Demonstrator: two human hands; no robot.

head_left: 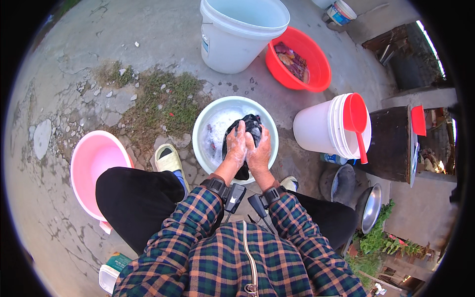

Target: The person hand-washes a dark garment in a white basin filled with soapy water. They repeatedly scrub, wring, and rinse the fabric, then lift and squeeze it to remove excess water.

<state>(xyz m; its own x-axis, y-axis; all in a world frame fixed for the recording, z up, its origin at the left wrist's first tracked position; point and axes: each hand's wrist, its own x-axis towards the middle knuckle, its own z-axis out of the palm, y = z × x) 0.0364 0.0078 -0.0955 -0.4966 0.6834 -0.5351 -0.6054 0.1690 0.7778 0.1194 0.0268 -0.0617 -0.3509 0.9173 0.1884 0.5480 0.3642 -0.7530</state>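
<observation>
A pale basin (210, 151) on the ground holds soapy water and white suds. In it lies a dark, bunched cloth (248, 122). My left hand (236, 148) and my right hand (259, 151) are side by side on the cloth, both coated in foam, with fingers curled and gripping it. The lower end of the cloth shows between my wrists.
Around me are a pink basin (81, 175), a tall white bucket (232, 49), a red basin holding fabric (316, 74), a white bucket (311, 126) with a red dipper (355, 111), a dark vat (388, 143), metal bowls (370, 205), plants (378, 230) and cracked concrete with grass.
</observation>
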